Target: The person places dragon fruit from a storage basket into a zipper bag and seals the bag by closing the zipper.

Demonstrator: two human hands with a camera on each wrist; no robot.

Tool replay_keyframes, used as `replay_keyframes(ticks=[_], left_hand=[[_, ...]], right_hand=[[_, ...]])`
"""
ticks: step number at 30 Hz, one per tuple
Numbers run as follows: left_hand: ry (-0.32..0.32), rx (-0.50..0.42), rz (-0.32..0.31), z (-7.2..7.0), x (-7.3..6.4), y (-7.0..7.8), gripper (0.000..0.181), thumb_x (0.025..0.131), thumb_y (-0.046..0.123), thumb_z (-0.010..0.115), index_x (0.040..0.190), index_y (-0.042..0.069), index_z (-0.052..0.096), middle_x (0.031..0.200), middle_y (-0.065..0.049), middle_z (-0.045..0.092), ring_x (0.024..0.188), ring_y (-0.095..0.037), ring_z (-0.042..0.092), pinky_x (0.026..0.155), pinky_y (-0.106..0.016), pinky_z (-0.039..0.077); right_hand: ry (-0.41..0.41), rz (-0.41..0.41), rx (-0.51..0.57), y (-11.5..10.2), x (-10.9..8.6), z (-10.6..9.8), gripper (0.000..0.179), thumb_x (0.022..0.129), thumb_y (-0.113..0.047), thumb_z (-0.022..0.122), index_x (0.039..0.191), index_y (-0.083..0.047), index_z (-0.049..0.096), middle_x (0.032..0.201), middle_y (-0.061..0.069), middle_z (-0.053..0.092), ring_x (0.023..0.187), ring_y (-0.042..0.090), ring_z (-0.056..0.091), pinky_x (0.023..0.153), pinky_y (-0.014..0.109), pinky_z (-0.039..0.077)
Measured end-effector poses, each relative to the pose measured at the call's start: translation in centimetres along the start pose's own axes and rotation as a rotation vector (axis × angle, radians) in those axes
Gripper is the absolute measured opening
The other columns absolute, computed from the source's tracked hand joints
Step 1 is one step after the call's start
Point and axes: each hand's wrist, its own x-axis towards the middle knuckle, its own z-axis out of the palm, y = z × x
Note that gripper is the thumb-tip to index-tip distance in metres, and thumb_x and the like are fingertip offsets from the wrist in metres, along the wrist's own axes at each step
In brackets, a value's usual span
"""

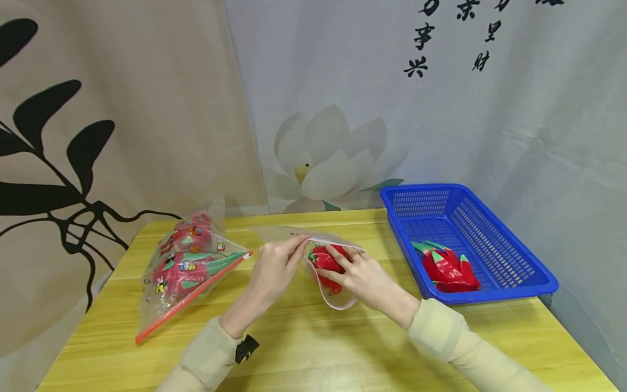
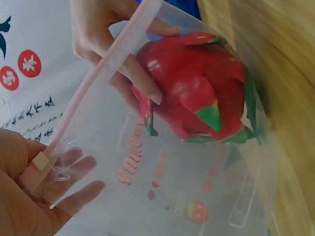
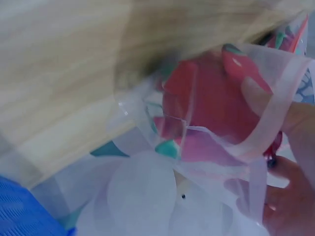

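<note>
With thumb and fingers, my left hand (image 1: 279,264) pinches the pink-edged mouth of a clear zip bag (image 2: 197,172) by its pale slider. The bag has pink printed letters and stands open toward me over the table. My right hand (image 1: 364,275) reaches in through the mouth and grips a red dragon fruit (image 2: 197,83) with green-tipped scales. In the right wrist view, the fruit (image 3: 206,98) is inside the bag, thumb on one side of it and other fingers partly hidden behind the plastic.
At right stands a blue basket (image 1: 495,228) with another dragon fruit (image 1: 448,269) in it. To the left lies a printed clear zip bag (image 1: 191,261) with a red closure strip, holding more dragon fruit. A printed curtain (image 1: 338,81) hangs behind the wooden table (image 1: 313,354).
</note>
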Motion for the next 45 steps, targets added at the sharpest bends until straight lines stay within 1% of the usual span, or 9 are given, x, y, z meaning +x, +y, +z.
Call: replay_keyframes(ticks=[6, 12, 17, 23, 29, 34, 40, 43, 45], left_hand=[[0.059, 0.005, 0.032, -0.5, 0.5, -0.1, 0.018, 0.090, 0.007, 0.063, 0.103, 0.001, 0.072, 0.088, -0.012, 0.075, 0.043, -0.001, 0.028, 0.040, -0.012, 0.024], [0.137, 0.003, 0.075, -1.4, 1.2, 0.2, 0.016, 0.088, 0.006, 0.065, 0.100, -0.001, 0.073, 0.087, -0.013, 0.075, 0.047, -0.006, 0.043, 0.043, -0.013, 0.032], [0.205, 0.020, 0.121, -2.1, 1.5, 0.4, 0.013, 0.087, 0.003, 0.066, 0.095, -0.003, 0.073, 0.074, -0.012, 0.072, 0.046, -0.005, 0.036, 0.043, -0.013, 0.030], [0.148, 0.070, 0.119, -1.8, 0.8, 0.1, 0.015, 0.084, 0.005, 0.069, 0.098, -0.001, 0.073, 0.085, -0.012, 0.075, 0.051, -0.010, 0.056, 0.045, -0.013, 0.040], [0.047, 0.169, 0.054, -0.7, -0.7, -0.5, 0.013, 0.084, 0.010, 0.071, 0.095, 0.002, 0.073, 0.077, -0.009, 0.074, 0.041, -0.001, 0.025, 0.038, -0.011, 0.021], [0.060, 0.193, 0.055, -0.5, -1.7, -0.5, 0.012, 0.083, 0.008, 0.071, 0.093, 0.000, 0.073, 0.066, -0.006, 0.068, 0.042, 0.002, 0.023, 0.038, -0.009, 0.018], [0.091, 0.243, 0.115, -0.5, -2.7, -0.7, 0.007, 0.083, 0.008, 0.070, 0.077, 0.003, 0.069, 0.048, 0.005, 0.050, 0.043, 0.004, 0.018, 0.041, -0.007, 0.011], [0.099, 0.237, 0.135, -0.7, -3.3, -0.7, 0.008, 0.083, 0.007, 0.070, 0.076, 0.003, 0.068, 0.049, 0.005, 0.051, 0.044, 0.004, 0.018, 0.042, -0.006, 0.010], [0.109, 0.230, 0.146, -0.8, -3.7, -0.8, 0.005, 0.081, 0.006, 0.071, 0.077, 0.003, 0.069, 0.051, 0.004, 0.056, 0.043, 0.005, 0.019, 0.042, -0.006, 0.011]], right_hand=[[-0.047, 0.036, -0.027, 1.7, 0.7, -1.4, 0.081, 0.067, -0.014, 0.086, 0.137, -0.031, 0.049, 0.134, 0.011, 0.058, 0.105, 0.026, 0.066, 0.086, 0.034, 0.056], [-0.007, 0.078, -0.025, 3.3, 1.7, -2.6, 0.058, 0.065, -0.005, 0.084, 0.118, -0.018, 0.065, 0.121, 0.011, 0.066, 0.107, 0.026, 0.065, 0.087, 0.033, 0.055], [0.019, 0.055, -0.036, 3.9, 2.0, -3.2, 0.053, 0.065, -0.003, 0.082, 0.114, -0.015, 0.067, 0.121, 0.009, 0.066, 0.108, 0.024, 0.065, 0.091, 0.032, 0.053], [0.044, 0.019, -0.019, 4.3, 1.6, -2.8, 0.045, 0.069, 0.000, 0.079, 0.110, -0.015, 0.069, 0.116, 0.009, 0.068, 0.107, 0.025, 0.065, 0.093, 0.034, 0.053], [0.063, -0.029, 0.003, 4.3, 0.7, -2.1, 0.040, 0.068, 0.001, 0.078, 0.103, -0.016, 0.069, 0.108, 0.006, 0.070, 0.098, 0.025, 0.067, 0.086, 0.031, 0.055], [0.087, -0.111, 0.031, 3.9, -0.4, -2.1, 0.043, 0.067, -0.004, 0.082, 0.106, -0.016, 0.069, 0.109, 0.005, 0.071, 0.100, 0.022, 0.066, 0.087, 0.030, 0.055], [0.250, -0.172, 0.173, 3.4, -2.2, -2.6, 0.037, 0.073, -0.003, 0.075, 0.108, -0.014, 0.069, 0.106, 0.002, 0.073, 0.101, 0.018, 0.067, 0.090, 0.031, 0.054], [0.379, -0.101, 0.294, 3.6, -3.3, -3.1, 0.020, 0.090, -0.007, 0.060, 0.107, -0.011, 0.071, 0.102, 0.002, 0.073, 0.096, 0.018, 0.068, 0.085, 0.033, 0.056], [0.450, -0.017, 0.352, 4.2, -4.0, -3.3, 0.024, 0.097, -0.012, 0.049, 0.104, -0.009, 0.072, 0.099, 0.003, 0.073, 0.091, 0.018, 0.069, 0.082, 0.035, 0.057]])
